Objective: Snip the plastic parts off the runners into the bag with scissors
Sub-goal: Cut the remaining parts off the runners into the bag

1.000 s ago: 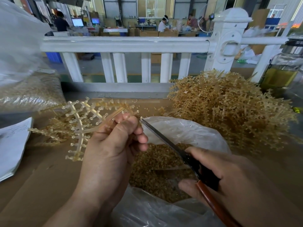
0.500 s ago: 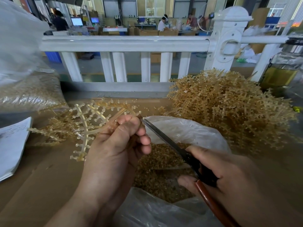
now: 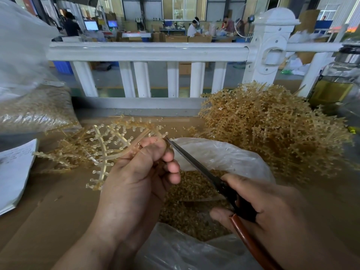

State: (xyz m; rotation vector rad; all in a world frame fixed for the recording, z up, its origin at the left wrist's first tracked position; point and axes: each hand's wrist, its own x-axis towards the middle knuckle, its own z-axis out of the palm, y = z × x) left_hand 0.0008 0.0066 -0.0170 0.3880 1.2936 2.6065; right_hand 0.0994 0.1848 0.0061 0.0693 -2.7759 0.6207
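Over the open bag (image 3: 224, 154) is where it's all happening. The left grip (image 3: 140, 172) is curled round the stem of one runner (image 3: 103, 149), fingers and thumb pinching it so the branches fan out up and to the left of that grip. The right grip (image 3: 272, 207) is wrapped round the handles of the scissors (image 3: 194, 164). The blades point up toward the left fingertips, with the tip right at the branch end poking out there. They look nearly together, so it's either mid-snip or just lining up, can't really tell which.

Progress-wise this looks like somewhere in the middle, maybe earlier. Directly under both grips the bag has a decent layer of loose parts (image 3: 191, 188) in it, so a fair bit is done. But the held runner has little parts on most of its branches. Off to the right of the right grip sits a big heap of runners (image 3: 272, 133) that look untouched.

Beyond the left grip there's a smaller pile (image 3: 64, 152) on the surface (image 3: 48, 201), and it's hard to say whether those are stripped or waiting. Further left of it is a second bag (image 3: 35, 108), stuffed with what looks like the same small bits. Going by that heap, there's a long way to go.
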